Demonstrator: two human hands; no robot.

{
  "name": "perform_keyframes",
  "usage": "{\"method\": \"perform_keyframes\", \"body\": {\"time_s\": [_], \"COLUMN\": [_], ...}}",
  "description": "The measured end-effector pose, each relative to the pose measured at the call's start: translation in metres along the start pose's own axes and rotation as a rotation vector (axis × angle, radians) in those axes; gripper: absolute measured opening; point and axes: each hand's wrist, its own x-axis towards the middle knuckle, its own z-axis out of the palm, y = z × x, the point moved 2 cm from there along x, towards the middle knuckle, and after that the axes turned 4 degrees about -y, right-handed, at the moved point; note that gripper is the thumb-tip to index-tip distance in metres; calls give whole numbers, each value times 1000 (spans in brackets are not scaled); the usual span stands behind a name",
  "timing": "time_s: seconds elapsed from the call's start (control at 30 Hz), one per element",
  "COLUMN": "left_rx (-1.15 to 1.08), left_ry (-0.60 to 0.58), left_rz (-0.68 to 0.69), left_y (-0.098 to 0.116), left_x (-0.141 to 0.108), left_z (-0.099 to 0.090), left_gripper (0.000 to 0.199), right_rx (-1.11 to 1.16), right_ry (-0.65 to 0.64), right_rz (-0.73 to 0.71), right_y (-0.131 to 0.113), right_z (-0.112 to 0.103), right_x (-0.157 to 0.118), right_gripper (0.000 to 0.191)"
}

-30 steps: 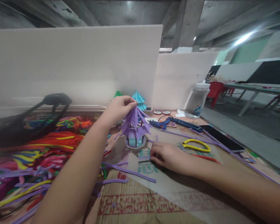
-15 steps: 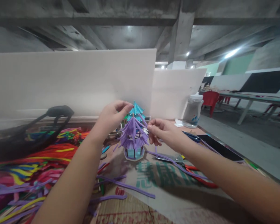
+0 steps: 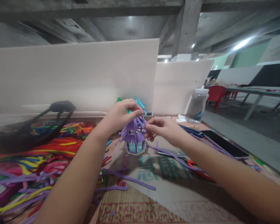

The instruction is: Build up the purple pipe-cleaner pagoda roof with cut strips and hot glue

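Observation:
A small model pavilion (image 3: 132,138) with two tiers of purple pipe-cleaner roof and dark posts stands upright on a pale polygonal base. My left hand (image 3: 127,113) is closed over the peak of its upper roof, thumb and fingers pinched at the top of a purple pipe cleaner (image 3: 143,121); the peak is hidden. At the roof's right edge, my right hand (image 3: 160,127) pinches the lower part of that strip. Behind the pavilion, partly covered by my left hand, shows a turquoise roof (image 3: 140,103), with a green tip (image 3: 119,99) beside it.
Red-handled scissors (image 3: 177,154) and loose purple pipe cleaners (image 3: 133,180) lie near the pavilion. Colourful pipe cleaners (image 3: 58,149) pile up at left, beside a black strap-like object (image 3: 62,107). On the right are a phone (image 3: 224,143), blue-handled tool (image 3: 191,130) and water bottle (image 3: 198,107).
My left hand has moved right and slightly down, from beside the roof onto its peak. My right hand stays at the roof's right edge. The camera view has shifted slightly.

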Motion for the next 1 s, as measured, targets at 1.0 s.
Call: {"method": "perform_keyframes", "body": {"time_s": [1.0], "left_rx": [-40], "left_ry": [-86], "left_rz": [-261], "left_y": [-38], "left_x": [4], "left_z": [10], "left_gripper": [33], "right_rx": [-1200], "right_ry": [169], "right_rz": [-293], "right_y": [29], "right_z": [15], "right_x": [-10], "right_gripper": [23]}}
